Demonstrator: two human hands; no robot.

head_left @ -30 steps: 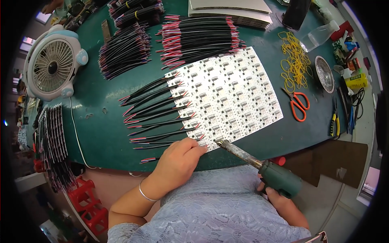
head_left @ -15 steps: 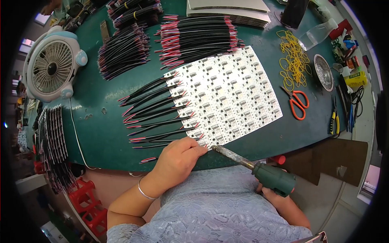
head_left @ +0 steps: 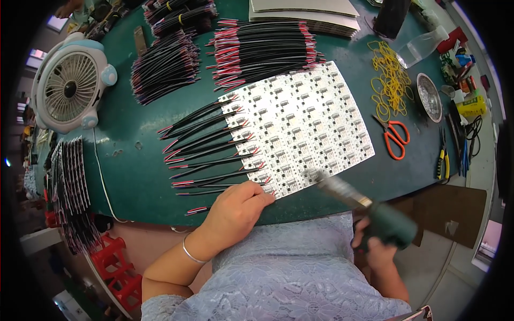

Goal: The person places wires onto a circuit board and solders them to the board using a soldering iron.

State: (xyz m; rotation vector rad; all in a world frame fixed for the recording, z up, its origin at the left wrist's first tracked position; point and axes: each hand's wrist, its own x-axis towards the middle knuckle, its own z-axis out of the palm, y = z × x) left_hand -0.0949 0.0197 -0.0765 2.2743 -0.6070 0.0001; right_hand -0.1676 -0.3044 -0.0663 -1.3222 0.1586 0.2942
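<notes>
There are two hands (head_left: pixel 236 209), one soldering iron (head_left: pixel 367 203), one white circuit-board panel (head_left: pixel 300 125), one fan (head_left: pixel 69 89), one pair of scissors (head_left: pixel 395 143), one metal bowl (head_left: pixel 422 86) and one clear bottle (head_left: pixel 420 50).

A wide fisheye view looks from the person's head steeply down and forward over the broad green-topped desk (head_left: pixel 134 184), with the thin white sheet of circuit boards (head_left: pixel 305 125) near mid-view. The desk's near edge bows across below that, just beyond the pale lilac lace garment (head_left: pixel 289 273) close beneath the lens.
</notes>
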